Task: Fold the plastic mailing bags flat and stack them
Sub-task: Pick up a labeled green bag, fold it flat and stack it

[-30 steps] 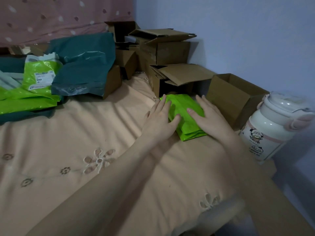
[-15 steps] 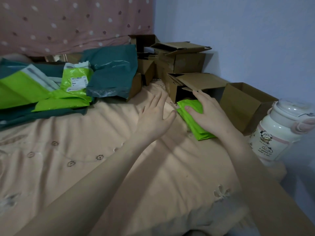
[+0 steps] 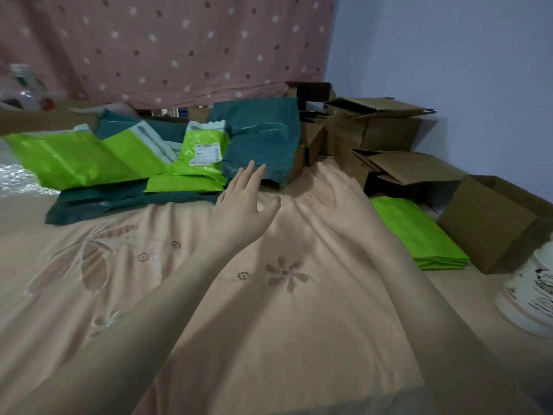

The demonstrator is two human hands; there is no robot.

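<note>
A flat stack of folded lime-green bags [image 3: 419,235] lies at right centre on the peach bedspread [image 3: 209,295], beside a cardboard box [image 3: 490,223]. Unfolded green and teal bags [image 3: 167,163] are heaped at upper left. The left hand [image 3: 245,199] and right hand [image 3: 338,199] hover mid-frame, fingers straight, holding nothing.

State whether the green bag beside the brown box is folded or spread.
Folded: the green bag lies flat, with layered edges stacked at its near end, next to the box.

Dim, bluish light, soft shadows, motion blur, wide-angle bending at edges.
</note>
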